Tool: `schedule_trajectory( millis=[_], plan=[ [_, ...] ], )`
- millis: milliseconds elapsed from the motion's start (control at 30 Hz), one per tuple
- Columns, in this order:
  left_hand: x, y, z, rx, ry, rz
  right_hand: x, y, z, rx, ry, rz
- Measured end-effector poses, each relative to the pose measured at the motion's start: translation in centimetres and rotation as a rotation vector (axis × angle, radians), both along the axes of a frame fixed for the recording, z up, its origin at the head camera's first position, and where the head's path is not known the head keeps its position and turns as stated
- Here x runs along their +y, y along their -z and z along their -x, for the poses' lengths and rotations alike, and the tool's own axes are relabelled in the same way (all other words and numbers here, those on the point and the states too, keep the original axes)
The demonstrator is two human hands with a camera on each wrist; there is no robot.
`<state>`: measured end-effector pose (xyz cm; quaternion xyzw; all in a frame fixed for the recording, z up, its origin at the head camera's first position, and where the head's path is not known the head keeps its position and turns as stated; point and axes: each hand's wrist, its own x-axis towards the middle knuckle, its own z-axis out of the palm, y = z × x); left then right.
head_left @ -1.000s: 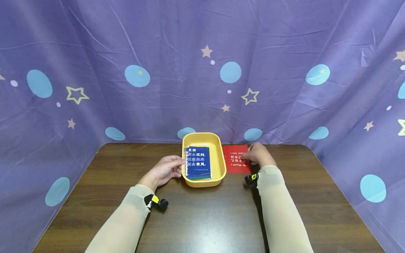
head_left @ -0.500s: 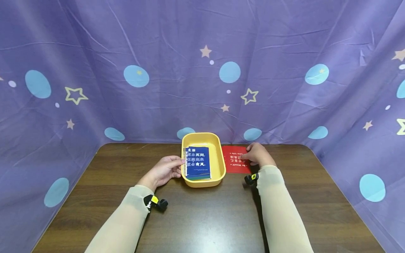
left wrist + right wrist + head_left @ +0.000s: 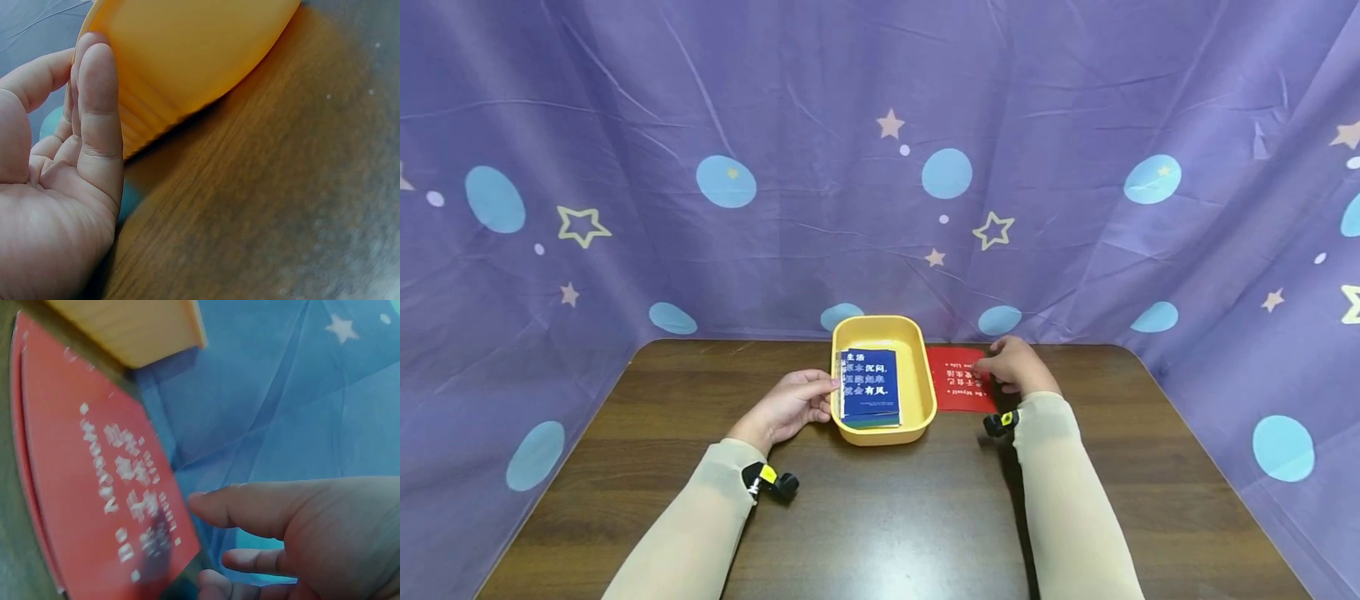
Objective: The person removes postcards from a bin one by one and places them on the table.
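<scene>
A yellow plastic tray (image 3: pixel 914 392) stands at the back middle of the table. Inside, against its left side, lies a stack of cards topped by a blue card (image 3: pixel 871 402) with white writing. My left hand (image 3: pixel 792 407) pinches the tray's left wall between thumb and fingers. Right of the tray is a red card (image 3: pixel 953 398) with white lettering; in the right wrist view a second red edge shows beneath that red card (image 3: pixel 62 469). Over its right side hovers my right hand (image 3: pixel 1021 367), fingers spread apart, gripping nothing. Whether a fingertip touches the card is unclear.
The dark wooden table (image 3: pixel 850 517) reaches back to a purple curtain (image 3: pixel 820 208) printed with stars and dots. That curtain closes in the rear and both sides. A small black camera (image 3: pixel 1000 423) is strapped at my right wrist and another camera (image 3: pixel 769 481) at my left.
My right hand has drawn back slightly to the right from the red card, uncovering more of its lettering. My left hand, the tray and the blue card hold their places.
</scene>
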<state>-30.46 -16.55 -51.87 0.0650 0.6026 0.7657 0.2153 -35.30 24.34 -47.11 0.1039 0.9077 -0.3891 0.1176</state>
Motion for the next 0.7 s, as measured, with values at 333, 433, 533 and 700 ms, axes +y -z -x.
schedule_trajectory(
  millis=[333, 433, 533, 700],
  plan=[
    [0.1, 0.3, 0.0, -0.006, -0.012, 0.004, -2.8, -2.9, -0.9, 0.118, -0.1, 0.198],
    [0.1, 0.3, 0.0, -0.009, -0.007, 0.006, -4.1, -3.7, -1.5, 0.156, -0.133, 0.238],
    [0.2, 0.2, 0.0, -0.011, -0.004, 0.0, -5.6, -4.8, -2.0, 0.198, -0.179, 0.231],
    [-0.2, 0.0, -0.1, -0.01, -0.007, -0.003, -9.1, -6.8, -2.1, 0.202, -0.251, 0.185]
  ],
)
